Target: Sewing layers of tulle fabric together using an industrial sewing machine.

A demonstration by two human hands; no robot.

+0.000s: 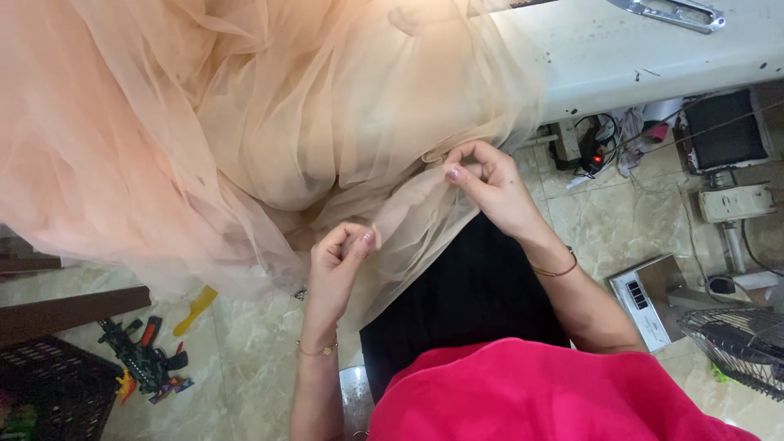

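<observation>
Handwork on peach tulle fabric [204, 139], edge held between both hands.

Left hand [339, 257] at seven o'clock is pinched shut on the fabric edge; right hand [486, 184] at one o'clock is pinched on the same edge, stretching a short span taut above the black skirt [465, 302]. The bulk lies heaped from the white surface [621, 49] to the lap. Judged step: inspecting or finishing the hem; next move needs a steady grip along that edge.
</observation>
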